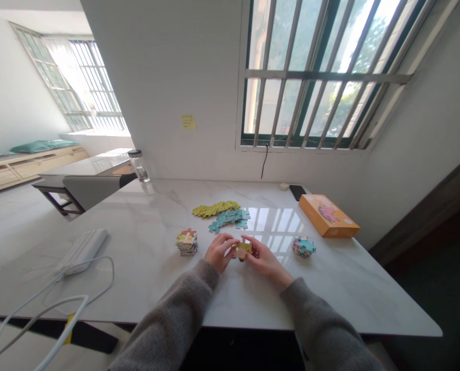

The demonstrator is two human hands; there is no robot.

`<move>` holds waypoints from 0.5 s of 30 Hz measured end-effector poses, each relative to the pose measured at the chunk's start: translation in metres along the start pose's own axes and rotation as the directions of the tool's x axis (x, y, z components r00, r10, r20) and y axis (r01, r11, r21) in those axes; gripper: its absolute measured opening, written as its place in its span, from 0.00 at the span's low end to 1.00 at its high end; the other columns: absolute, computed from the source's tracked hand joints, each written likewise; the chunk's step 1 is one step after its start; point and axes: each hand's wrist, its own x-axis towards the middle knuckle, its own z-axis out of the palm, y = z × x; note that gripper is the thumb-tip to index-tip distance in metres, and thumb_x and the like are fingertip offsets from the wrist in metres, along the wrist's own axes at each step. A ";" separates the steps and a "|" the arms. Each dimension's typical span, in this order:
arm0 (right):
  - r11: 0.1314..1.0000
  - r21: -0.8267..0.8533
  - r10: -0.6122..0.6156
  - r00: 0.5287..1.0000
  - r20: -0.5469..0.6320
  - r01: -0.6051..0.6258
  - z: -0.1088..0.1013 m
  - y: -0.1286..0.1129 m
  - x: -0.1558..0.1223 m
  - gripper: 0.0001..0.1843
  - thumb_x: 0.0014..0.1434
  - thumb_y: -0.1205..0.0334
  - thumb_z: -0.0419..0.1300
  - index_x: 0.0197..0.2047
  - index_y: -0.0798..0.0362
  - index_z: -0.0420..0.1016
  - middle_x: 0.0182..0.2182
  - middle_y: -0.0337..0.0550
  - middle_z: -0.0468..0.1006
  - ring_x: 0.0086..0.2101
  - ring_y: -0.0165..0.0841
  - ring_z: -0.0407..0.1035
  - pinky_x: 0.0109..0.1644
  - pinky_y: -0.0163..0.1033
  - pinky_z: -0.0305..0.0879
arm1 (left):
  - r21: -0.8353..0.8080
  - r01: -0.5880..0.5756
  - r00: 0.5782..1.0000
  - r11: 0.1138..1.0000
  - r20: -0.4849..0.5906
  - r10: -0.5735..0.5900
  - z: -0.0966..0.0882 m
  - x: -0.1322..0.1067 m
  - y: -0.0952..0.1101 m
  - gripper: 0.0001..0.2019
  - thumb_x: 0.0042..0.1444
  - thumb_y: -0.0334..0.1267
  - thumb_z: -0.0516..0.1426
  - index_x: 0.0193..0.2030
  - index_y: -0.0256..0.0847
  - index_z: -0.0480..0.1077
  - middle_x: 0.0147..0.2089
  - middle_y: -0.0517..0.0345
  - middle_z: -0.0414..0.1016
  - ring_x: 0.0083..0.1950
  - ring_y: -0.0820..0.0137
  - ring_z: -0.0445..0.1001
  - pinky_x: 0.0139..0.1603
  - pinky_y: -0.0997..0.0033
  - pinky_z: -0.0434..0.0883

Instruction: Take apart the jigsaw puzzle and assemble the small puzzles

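Note:
Between my two hands, just above the white table (152, 288), is a small group of yellow jigsaw puzzle pieces (244, 248). My left hand (220, 251) pinches their left side, and my right hand (266, 262) grips their right side. How many pieces are held I cannot make out. Left of my hands stands a stack of puzzle pieces (187, 242) with a yellow and orange top. A round stack of blue and pink pieces (304, 247) stands to the right. Beyond my hands lie a spread row of yellow-green pieces (215, 208) and a row of light blue pieces (230, 219).
An orange box (329, 215) and a black phone (297, 192) lie at the back right. At the left are a white power strip (85, 251) with cables and, farther back, a clear bottle (139, 166). The wall (210, 159) bounds the table's far edge.

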 end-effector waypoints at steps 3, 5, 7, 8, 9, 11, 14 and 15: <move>1.000 0.022 0.019 1.000 -0.020 -0.019 -0.001 -0.001 0.001 0.23 0.58 0.59 0.60 0.57 0.53 0.65 0.33 0.42 0.81 0.34 0.35 0.76 0.40 0.40 0.68 | -0.052 -0.004 1.000 0.999 -0.010 0.003 -0.003 0.001 0.006 0.11 0.64 0.31 0.52 0.49 0.43 0.73 0.42 0.51 0.73 0.45 0.65 0.71 0.49 0.61 0.72; 0.997 0.062 0.046 0.996 -0.078 -0.041 -0.002 -0.003 0.001 0.20 0.58 0.54 0.61 0.52 0.53 0.66 0.30 0.40 0.81 0.32 0.36 0.76 0.38 0.40 0.68 | -0.045 -0.004 1.000 0.999 0.000 0.004 -0.005 0.001 0.011 0.12 0.61 0.34 0.56 0.51 0.44 0.72 0.45 0.51 0.73 0.48 0.63 0.71 0.52 0.58 0.71; 0.988 0.141 0.086 0.988 -0.129 -0.068 -0.002 -0.005 0.001 0.19 0.57 0.50 0.63 0.46 0.52 0.66 0.27 0.39 0.81 0.30 0.36 0.76 0.36 0.40 0.68 | -0.007 0.002 1.000 1.000 0.028 -0.001 -0.006 0.002 0.016 0.19 0.55 0.39 0.62 0.54 0.46 0.70 0.50 0.50 0.71 0.51 0.60 0.69 0.54 0.54 0.70; 0.979 0.186 0.107 0.984 -0.146 -0.079 -0.002 -0.006 0.001 0.20 0.56 0.47 0.63 0.43 0.51 0.65 0.27 0.40 0.81 0.30 0.37 0.77 0.35 0.40 0.68 | 0.014 0.001 0.999 1.000 0.045 -0.002 -0.006 0.001 0.017 0.24 0.51 0.41 0.65 0.56 0.46 0.69 0.51 0.49 0.70 0.52 0.58 0.68 0.55 0.53 0.70; 0.969 0.229 0.127 0.979 -0.158 -0.089 -0.001 -0.007 0.001 0.20 0.55 0.46 0.64 0.41 0.51 0.65 0.27 0.40 0.81 0.30 0.37 0.77 0.35 0.39 0.68 | 0.031 -0.004 0.998 0.999 0.064 0.002 -0.005 0.001 0.018 0.28 0.48 0.43 0.67 0.57 0.46 0.68 0.52 0.49 0.69 0.52 0.57 0.68 0.55 0.52 0.70; 0.952 0.287 0.157 0.972 -0.173 -0.103 0.001 -0.008 0.001 0.22 0.54 0.43 0.65 0.38 0.50 0.64 0.27 0.41 0.81 0.30 0.38 0.77 0.35 0.40 0.68 | 0.058 -0.024 0.996 0.998 0.086 0.019 -0.005 0.001 0.018 0.30 0.46 0.43 0.68 0.57 0.46 0.68 0.52 0.48 0.69 0.51 0.57 0.67 0.54 0.52 0.70; 0.946 0.302 0.175 0.970 -0.169 -0.118 0.003 -0.010 0.000 0.23 0.52 0.42 0.66 0.36 0.50 0.64 0.26 0.40 0.80 0.30 0.38 0.76 0.34 0.39 0.68 | 0.082 -0.035 0.996 0.996 0.087 0.028 -0.005 0.002 0.019 0.26 0.49 0.38 0.66 0.56 0.44 0.68 0.50 0.48 0.70 0.51 0.57 0.67 0.54 0.53 0.70; 0.948 0.294 0.172 0.971 -0.168 -0.117 0.003 -0.010 0.000 0.22 0.52 0.42 0.66 0.35 0.50 0.65 0.26 0.40 0.80 0.30 0.37 0.76 0.34 0.39 0.68 | 0.086 -0.033 0.996 0.996 0.090 0.026 -0.006 0.002 0.020 0.25 0.50 0.37 0.65 0.56 0.45 0.68 0.50 0.49 0.70 0.51 0.57 0.67 0.54 0.54 0.69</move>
